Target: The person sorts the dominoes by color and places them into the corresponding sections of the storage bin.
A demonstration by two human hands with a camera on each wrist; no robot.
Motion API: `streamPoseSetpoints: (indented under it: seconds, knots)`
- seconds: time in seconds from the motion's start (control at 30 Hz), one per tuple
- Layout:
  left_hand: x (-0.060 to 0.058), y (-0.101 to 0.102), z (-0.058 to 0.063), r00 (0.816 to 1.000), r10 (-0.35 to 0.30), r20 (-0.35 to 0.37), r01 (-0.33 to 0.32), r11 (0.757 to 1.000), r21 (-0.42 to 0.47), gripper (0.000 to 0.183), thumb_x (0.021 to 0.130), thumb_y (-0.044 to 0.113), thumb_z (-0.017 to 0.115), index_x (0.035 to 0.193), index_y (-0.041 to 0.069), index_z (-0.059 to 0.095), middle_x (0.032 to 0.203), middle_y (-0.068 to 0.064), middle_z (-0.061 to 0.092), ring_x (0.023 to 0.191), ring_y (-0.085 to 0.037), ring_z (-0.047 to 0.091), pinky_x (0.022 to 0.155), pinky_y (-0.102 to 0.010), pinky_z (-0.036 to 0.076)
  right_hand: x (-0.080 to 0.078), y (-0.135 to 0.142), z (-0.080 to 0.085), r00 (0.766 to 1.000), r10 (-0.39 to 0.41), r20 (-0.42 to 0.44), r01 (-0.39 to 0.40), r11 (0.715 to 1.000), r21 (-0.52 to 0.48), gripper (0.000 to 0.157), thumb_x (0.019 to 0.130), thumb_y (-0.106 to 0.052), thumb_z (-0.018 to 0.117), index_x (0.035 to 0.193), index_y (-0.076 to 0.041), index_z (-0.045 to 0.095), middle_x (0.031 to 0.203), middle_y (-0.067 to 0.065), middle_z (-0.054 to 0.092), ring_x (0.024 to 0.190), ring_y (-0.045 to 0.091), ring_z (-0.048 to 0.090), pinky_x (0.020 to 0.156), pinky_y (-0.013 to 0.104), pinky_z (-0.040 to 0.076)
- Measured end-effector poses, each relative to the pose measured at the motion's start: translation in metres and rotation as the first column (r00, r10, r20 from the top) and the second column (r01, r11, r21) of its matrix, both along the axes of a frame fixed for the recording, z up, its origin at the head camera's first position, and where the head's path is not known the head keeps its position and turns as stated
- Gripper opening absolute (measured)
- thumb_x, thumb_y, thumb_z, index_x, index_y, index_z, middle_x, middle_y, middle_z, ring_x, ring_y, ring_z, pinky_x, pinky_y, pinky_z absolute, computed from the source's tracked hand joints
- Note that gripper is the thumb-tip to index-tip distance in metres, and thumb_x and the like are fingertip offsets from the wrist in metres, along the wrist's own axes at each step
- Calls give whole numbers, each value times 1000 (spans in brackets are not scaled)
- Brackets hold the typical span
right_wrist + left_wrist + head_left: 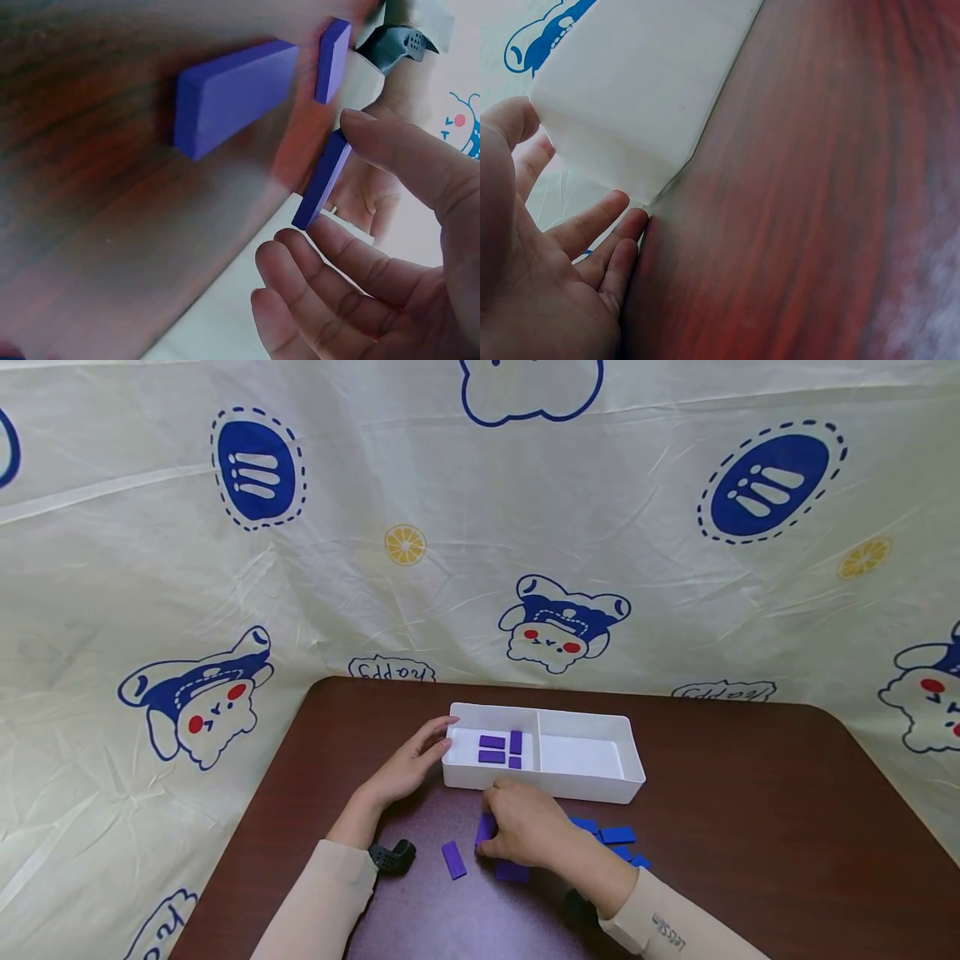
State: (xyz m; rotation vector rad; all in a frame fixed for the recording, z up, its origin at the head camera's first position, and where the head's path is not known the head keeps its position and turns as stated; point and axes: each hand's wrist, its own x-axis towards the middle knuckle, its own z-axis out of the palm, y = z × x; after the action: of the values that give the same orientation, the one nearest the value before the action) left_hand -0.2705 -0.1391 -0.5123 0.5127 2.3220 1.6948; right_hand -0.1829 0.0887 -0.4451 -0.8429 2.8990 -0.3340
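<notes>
My right hand [528,827] pinches a purple block [322,180] by its ends between thumb and index finger, in front of the white box; its other fingers are loosely bent. On the table near it lie another purple block [453,860] to the left and one [512,872] partly under the hand. With fingers spread, my left hand [405,768] touches the left end of the white box [581,787]. Several purple blocks [492,742] lie flat in the box's left compartment. The right compartment [577,756] shows a bare white floor.
Several blue blocks [618,835] lie on the brown table [735,827] to the right of my right hand, partly hidden by the forearm. A printed white sheet [450,610] hangs behind the table. Dark bands [393,857] sit on both wrists.
</notes>
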Motion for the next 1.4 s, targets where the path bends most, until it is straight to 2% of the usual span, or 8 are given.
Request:
streamPoseSetpoints:
  seconds: [0.27,0.6,0.93,1.4]
  knots:
    - [1,1,2,1000,3,5,-3,1000,4,46,111,36,48,156,32,41,160,-14,44,142,-32,47,117,-57,39,-4,-1,8,1000,22,-7,-22,1000,-1,43,74,-35,92,100,-6,74,89,0,65,77,14,58,69,30,52]
    - [1,1,2,1000,3,5,-3,1000,0,46,111,35,48,156,31,41,159,-13,45,140,-31,49,117,-56,39,-12,-3,23,1000,23,14,-23,999,-26,44,77,-34,90,106,-4,76,96,4,67,79,16,60,73,34,54]
    - [0,0,0,1000,-3,-4,3,1000,-15,50,111,39,47,159,32,37,161,-14,42,144,-33,45,118,-60,37,-23,-3,42,999,-28,31,30,996,-83,46,80,-33,90,112,-4,76,105,6,70,92,21,67,83,42,57]
    - [1,0,1,1000,0,14,0,1000,-5,48,110,40,48,157,36,38,162,-12,41,146,-33,43,119,-60,36,-46,-2,50,999,-30,-31,28,997,-73,47,79,-34,90,114,-6,77,103,8,72,88,19,65,82,40,59]
